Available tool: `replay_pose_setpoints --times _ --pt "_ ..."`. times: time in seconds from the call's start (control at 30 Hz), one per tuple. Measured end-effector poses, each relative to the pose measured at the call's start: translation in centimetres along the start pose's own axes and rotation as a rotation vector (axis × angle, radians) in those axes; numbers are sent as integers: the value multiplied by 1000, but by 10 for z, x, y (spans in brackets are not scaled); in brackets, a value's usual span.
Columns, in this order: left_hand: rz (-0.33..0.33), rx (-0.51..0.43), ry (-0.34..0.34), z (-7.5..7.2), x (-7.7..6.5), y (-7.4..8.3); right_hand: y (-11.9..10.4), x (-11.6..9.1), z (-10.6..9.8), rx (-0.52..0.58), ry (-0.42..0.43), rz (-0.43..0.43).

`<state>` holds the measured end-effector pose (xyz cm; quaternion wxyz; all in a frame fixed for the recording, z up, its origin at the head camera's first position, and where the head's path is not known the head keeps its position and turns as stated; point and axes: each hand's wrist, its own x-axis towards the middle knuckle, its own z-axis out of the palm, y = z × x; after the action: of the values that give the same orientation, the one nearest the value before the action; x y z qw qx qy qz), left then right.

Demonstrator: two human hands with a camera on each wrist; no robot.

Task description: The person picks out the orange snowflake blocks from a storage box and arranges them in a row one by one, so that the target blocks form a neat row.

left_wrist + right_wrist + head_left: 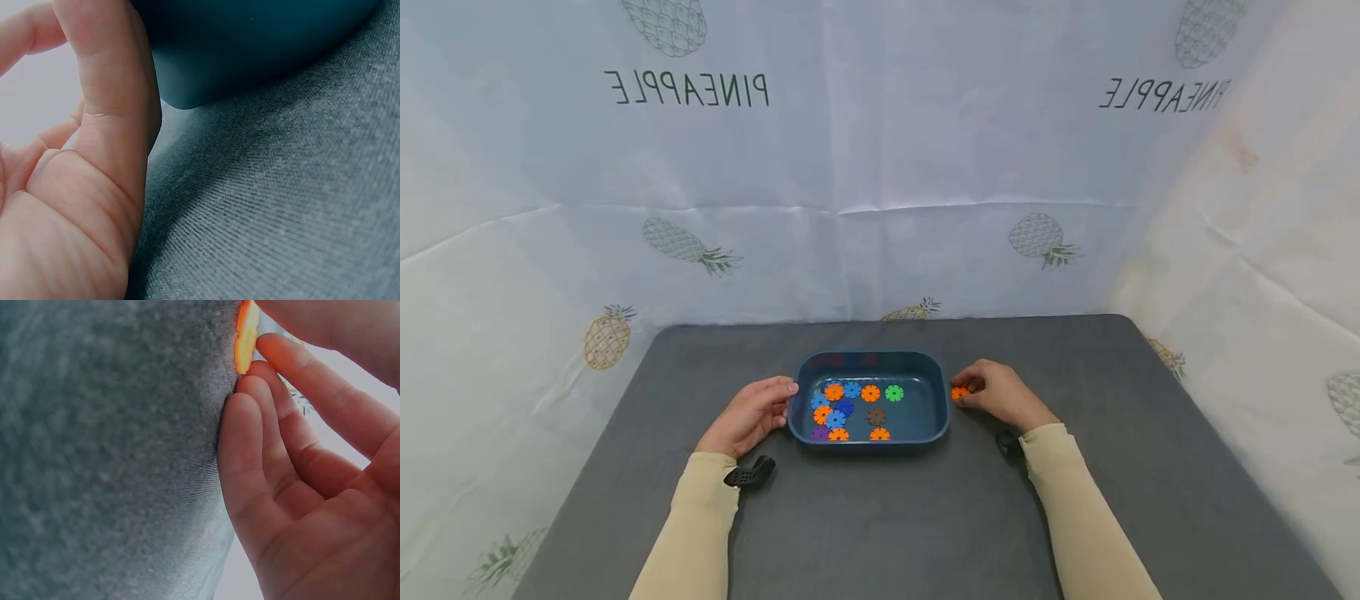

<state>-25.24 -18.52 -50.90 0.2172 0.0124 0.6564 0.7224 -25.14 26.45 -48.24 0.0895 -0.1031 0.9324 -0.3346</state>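
Observation:
A dark blue rectangular tray (917,421) holds several notched plastic discs, among them a green disc (894,393) and a brown disc (877,416). My left hand (752,417) grips the tray's left side, thumb on the rim and the other fingers lower along the outer wall. Just beyond the tray's right wall, my right hand (1000,393) pinches an orange notched disc (959,392) between thumb and index finger, close over the table. In the right wrist view that orange disc (246,340) shows edge-on, and the other fingertips (240,412) rest by the grey cloth.
The tray stands toward the far side of a grey cloth-covered table (880,517). White curtains (880,167) printed with pineapples hang behind and at both sides. A black wrist strap (751,473) sits at the left cuff.

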Motion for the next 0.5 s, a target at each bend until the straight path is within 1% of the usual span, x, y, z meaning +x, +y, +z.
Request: replay_pose_setpoints --times 0.17,0.27,0.37,0.5 --pt "12 -7 4 1 2 -1 -3 -6 -9 -29 34 -18" --pt "6 -16 -3 2 3 -4 -10 -11 -14 -39 58 -35" --pt "0 -17 -3 2 2 -6 -26 -10 -17 -63 55 -72" --pt "14 -17 6 1 0 -3 -57 0 -22 -141 13 -131"
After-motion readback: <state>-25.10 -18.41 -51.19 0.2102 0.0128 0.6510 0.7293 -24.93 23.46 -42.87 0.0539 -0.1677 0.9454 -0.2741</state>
